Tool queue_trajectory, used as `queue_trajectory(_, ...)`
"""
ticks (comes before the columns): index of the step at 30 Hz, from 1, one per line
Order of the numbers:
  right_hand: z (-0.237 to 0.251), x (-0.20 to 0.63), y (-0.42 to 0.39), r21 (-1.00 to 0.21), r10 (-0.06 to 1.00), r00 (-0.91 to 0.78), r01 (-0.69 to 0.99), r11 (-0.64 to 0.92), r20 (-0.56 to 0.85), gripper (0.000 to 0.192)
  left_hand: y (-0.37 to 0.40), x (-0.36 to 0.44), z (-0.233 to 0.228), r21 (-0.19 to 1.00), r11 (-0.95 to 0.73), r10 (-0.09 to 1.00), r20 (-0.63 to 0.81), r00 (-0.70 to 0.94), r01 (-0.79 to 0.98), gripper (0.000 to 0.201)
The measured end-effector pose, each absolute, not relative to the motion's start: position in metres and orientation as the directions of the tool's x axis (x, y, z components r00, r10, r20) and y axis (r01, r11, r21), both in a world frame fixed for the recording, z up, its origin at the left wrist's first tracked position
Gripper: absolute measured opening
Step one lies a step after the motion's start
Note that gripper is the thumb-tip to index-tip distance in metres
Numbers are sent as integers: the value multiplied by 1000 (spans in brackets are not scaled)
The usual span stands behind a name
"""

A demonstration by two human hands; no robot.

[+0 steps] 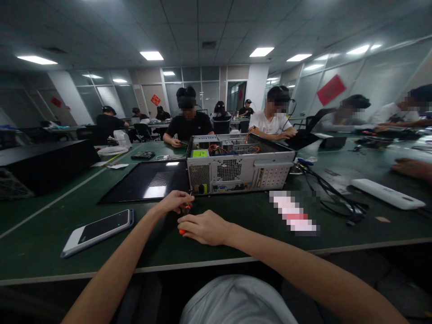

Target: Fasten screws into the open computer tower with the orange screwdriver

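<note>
My right hand point(205, 227) is wrapped round a screwdriver with an orange handle point(182, 231), low over the table. Just beyond it, my left hand point(173, 201) has its fingers pinched together around the screwdriver's thin upper end; whether a small part is also between them I cannot tell. Directly in front of both hands, an open computer case point(236, 168) lies on its side, its rear panel with ports and vents towards me. Cables and a bright green label show inside. A glossy black panel point(145, 180) lies flat against its left side.
On the green table point(236, 247) are a white handheld device point(99, 231) at left, a hard drive point(143, 155), a blurred-out item point(295, 213), black cables point(332, 193) and a white power strip point(388, 193). A black case point(50, 166) stands far left. Several people sit beyond.
</note>
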State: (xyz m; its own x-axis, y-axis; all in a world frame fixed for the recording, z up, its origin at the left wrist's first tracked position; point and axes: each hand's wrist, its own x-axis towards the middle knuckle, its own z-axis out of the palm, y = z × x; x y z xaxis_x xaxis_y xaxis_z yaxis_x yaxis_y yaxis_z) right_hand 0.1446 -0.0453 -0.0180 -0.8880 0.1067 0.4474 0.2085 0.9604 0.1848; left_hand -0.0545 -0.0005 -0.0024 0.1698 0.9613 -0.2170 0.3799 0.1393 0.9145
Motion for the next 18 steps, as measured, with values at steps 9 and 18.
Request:
queue_trajectory(9,-10,142,-42,134,75,-878,156,979,472,28,3,-55,-12,966,252,933,-257,253,53,26)
queue_trajectory(18,-18,148,-35,191,69,-823,211,959,563,38,-4,-47,-1,938,343,909,-320,266,-44,14)
